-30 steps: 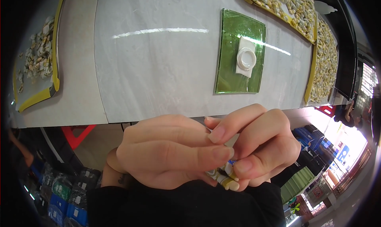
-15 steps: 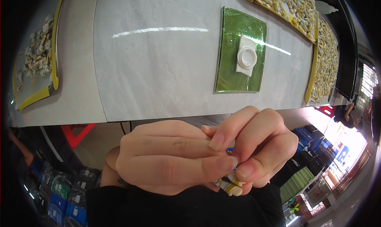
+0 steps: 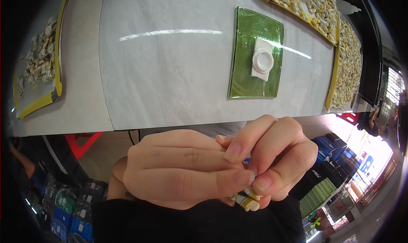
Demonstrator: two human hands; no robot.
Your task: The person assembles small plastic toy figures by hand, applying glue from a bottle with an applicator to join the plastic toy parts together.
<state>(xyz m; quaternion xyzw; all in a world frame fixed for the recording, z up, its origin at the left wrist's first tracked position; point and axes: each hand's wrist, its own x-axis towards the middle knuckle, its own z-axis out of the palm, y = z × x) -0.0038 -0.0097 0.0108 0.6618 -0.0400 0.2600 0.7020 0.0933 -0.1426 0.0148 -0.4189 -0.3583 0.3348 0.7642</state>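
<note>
My left hand point(image 3: 178, 170) and my right hand point(image 3: 284, 153) meet in front of my body, below the table's near edge. Between their fingertips is a small figurine point(image 3: 247, 202) in white and gold, with a bit of blue showing. Both hands are closed on it. Its lower end pokes out beneath my left thumb, while my fingers cover most of the rest. On the table beyond lies a green glossy slab point(image 3: 248, 34) bearing a white pad point(image 3: 260, 76) and a small round white dish point(image 3: 263, 61).
The grey marbled table point(image 3: 170, 73) spans the view. At its left, a yellow-edged tray point(image 3: 58, 88) holds many small pale pieces; two similar trays point(image 3: 331, 81) fill the right side. A red stool point(image 3: 83, 143) stands under the table at left. Green crates point(image 3: 316, 198) are at lower right.
My hands stay almost still around the figurine, with only a tiny shift of the fingers. The view has moved very slightly.
</note>
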